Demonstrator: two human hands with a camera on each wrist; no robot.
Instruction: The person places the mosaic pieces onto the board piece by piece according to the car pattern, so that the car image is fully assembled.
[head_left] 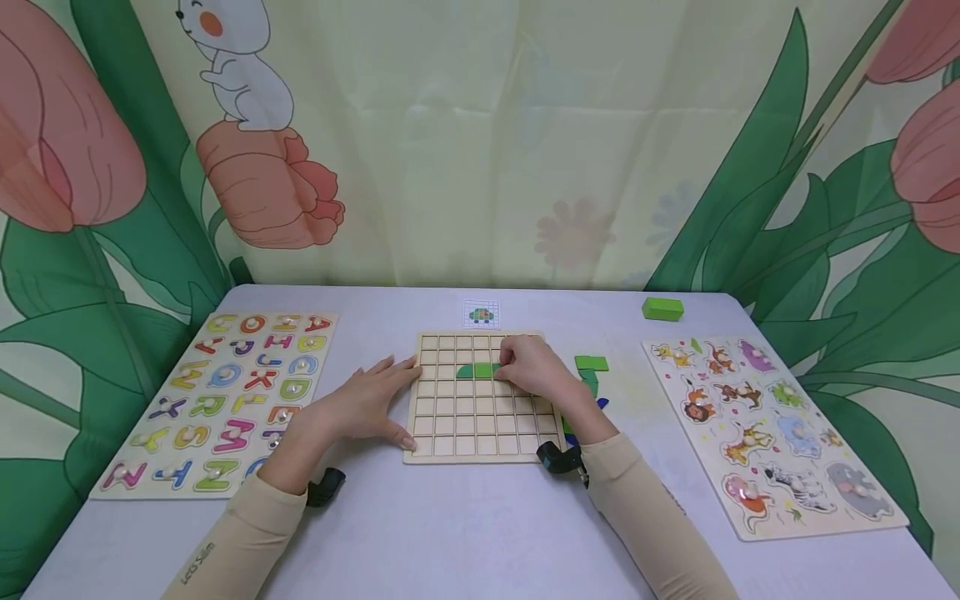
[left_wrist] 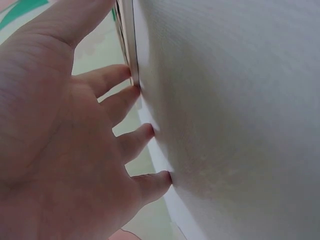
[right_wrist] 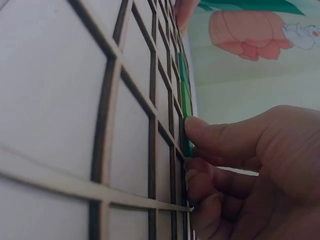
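Fingers of the right hand (head_left: 536, 367) pinch a dark green piece (right_wrist: 187, 147), best pressed down level while the left hand (head_left: 369, 402), fingers spread, steadies the board (head_left: 476, 427).

The grid board (head_left: 483, 428) is pale tan, squared all over; its inlaid pieces (head_left: 483, 371) show dark and bright green; the surface (head_left: 465, 533) is whitish, the block (head_left: 663, 309) lime; the small card (head_left: 481, 315) seems green and orange on white
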